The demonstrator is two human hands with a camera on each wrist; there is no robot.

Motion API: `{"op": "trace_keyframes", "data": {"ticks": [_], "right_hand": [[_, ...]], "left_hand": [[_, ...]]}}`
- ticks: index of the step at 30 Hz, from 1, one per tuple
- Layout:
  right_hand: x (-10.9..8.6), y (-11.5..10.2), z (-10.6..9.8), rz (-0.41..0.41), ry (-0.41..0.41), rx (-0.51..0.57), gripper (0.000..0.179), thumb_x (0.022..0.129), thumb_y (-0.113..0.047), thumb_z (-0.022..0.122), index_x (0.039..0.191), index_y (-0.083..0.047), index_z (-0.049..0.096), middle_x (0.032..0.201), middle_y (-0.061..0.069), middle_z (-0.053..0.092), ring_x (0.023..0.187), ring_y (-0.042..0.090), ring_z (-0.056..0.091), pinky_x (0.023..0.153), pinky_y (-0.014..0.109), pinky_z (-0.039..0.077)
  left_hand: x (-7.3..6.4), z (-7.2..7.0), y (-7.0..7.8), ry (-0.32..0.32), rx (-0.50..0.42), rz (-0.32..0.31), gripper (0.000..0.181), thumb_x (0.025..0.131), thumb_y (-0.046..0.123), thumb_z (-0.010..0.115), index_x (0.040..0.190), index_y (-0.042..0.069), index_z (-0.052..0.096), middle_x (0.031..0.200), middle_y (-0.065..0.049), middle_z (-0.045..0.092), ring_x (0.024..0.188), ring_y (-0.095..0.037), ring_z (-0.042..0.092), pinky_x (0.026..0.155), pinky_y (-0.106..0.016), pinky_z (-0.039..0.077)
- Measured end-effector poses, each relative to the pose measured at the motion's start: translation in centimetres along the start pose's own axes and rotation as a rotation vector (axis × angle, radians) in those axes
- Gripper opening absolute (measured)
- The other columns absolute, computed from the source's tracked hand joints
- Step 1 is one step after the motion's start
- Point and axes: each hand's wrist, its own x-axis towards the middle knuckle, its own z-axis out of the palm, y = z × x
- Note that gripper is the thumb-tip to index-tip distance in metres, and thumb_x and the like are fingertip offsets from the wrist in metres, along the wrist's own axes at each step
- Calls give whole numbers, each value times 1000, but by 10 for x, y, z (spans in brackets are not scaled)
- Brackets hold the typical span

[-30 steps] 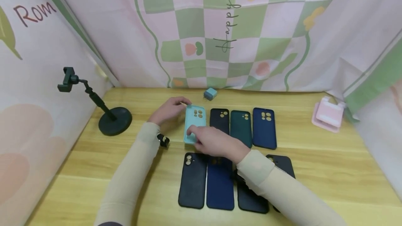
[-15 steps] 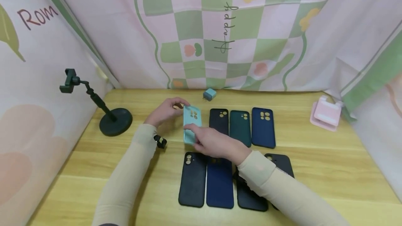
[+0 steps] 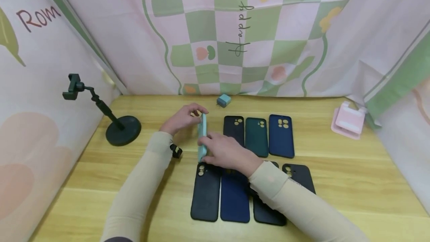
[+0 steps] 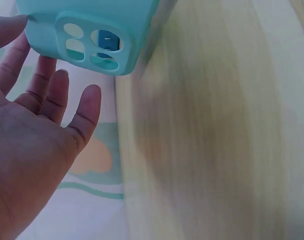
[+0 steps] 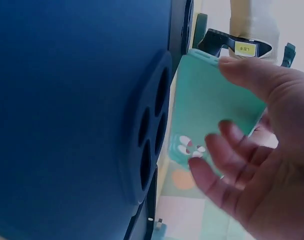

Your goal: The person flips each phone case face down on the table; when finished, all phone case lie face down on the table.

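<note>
Both hands hold a mint phone case [image 3: 202, 133], raised nearly on its long edge in the head view. My left hand [image 3: 183, 118] pinches its far end, beside the camera cutouts; in the left wrist view the other fingers of that hand spread below the case [image 4: 107, 15]. At the near end, my right hand [image 3: 228, 152] grips it by the edge. The right wrist view shows the thumb on the rim of the case [image 5: 212, 95], the other fingers partly curled. Right of it lie a black case [image 3: 234, 126], a dark green case [image 3: 256, 137] and a navy case [image 3: 281, 137].
A nearer row holds a black case [image 3: 205, 193], a navy one [image 3: 235, 197] and two more dark ones, partly under the right forearm. A plug charger [image 3: 223, 100] sits behind. A black phone stand [image 3: 123, 130] is left, a pink holder [image 3: 350, 120] right.
The mint case has turned from facing up to nearly edge-on, tipped up between both hands. The other cases stay where they were.
</note>
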Motion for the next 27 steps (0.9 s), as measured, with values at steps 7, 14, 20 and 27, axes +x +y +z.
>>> {"op": "trace_keyframes", "data": {"ticks": [7,14,20,27], "right_hand": [[3,2,-1,152,-86,-103,56,85,-48,71,132,-22,53,98,1,59,75,14,57,54,33,46],[0,12,-3,244,-210,-30,62,85,-48,72,135,-19,49,78,-5,55,63,15,54,53,36,44],[-9,22,-10,263,-185,2,43,89,-38,72,125,-18,60,98,-3,63,70,14,56,60,38,48],[-13,28,-8,266,-214,10,17,92,-21,67,108,-17,62,92,-2,60,69,16,54,59,37,46]], "left_hand": [[7,10,-2,-51,17,-28,40,88,11,70,128,14,64,125,3,59,109,-21,53,90,-41,46],[7,17,-2,-91,8,-74,44,88,10,68,131,15,62,133,2,57,126,-23,47,103,-47,40],[8,22,0,-109,19,-69,39,90,10,66,129,8,61,128,-5,60,122,-22,51,105,-48,38],[9,24,7,-55,44,-84,32,93,13,62,124,7,64,123,-5,61,114,-21,55,98,-44,44]]}}
